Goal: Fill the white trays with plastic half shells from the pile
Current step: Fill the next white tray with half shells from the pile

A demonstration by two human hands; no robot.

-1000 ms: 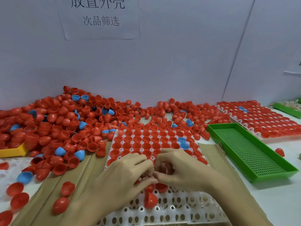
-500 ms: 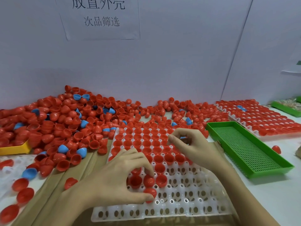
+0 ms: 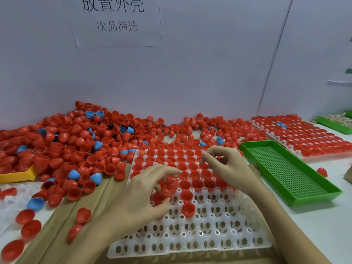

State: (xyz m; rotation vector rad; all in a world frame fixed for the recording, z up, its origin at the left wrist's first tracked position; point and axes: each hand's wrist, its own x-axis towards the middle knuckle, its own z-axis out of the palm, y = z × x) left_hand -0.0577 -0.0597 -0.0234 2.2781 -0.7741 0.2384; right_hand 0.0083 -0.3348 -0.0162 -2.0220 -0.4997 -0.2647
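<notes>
Left hand: my left hand [image 3: 142,195] is curled over the tray's middle rows, fingers and thumb pinching a few red shells [image 3: 167,184].
Right hand: my right hand [image 3: 226,164] hovers over the tray's far right part, fingertips bent loosely together; I cannot tell whether they hold anything.
Change: a second ago both hands were bunched together at the tray's near edge of filled rows; now they are apart, the right one gone toward the pile, and a new shell [image 3: 188,209] sits alone in the next row.
Meaning: I judge the filling is moving row by row toward me, roughly half done.
White tray [image 3: 190,242]: on brown cardboard on the counter, far rows full of open-side-up red cups, near rows bare.
Pile [image 3: 76,141]: glossy red halves with a few blue ones, heaped behind and left of the tray.
Beyond: a green tray [image 3: 285,172] to the right, a filled tray [image 3: 308,134] past it.
</notes>
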